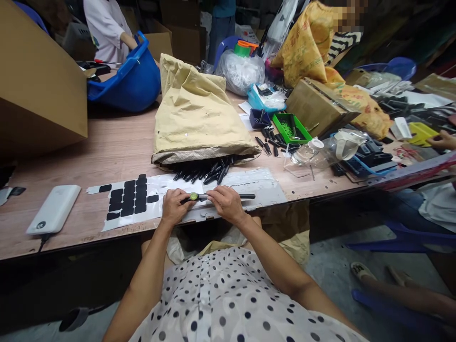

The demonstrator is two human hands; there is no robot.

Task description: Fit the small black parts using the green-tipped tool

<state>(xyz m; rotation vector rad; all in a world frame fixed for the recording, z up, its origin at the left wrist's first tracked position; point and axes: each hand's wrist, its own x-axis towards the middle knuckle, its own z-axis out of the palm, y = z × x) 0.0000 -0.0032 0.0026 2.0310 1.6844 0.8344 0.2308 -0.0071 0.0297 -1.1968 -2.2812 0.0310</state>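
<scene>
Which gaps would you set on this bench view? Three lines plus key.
The left hand holds the slender rod, whose long black end extends beyond the ____ hand.
The tub left of the paper sack is coloured ____.
The white device lies to the wearer's ____.
Missing words: right; blue; left.

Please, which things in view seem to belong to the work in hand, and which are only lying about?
Probably belong:
- dark rod with green disc, held in left hand and right hand
- black pieces at the sack's mouth
- black patches beside the left hand

Probably just lying about:
- white device with cable
- blue tub
- large cardboard box
</scene>
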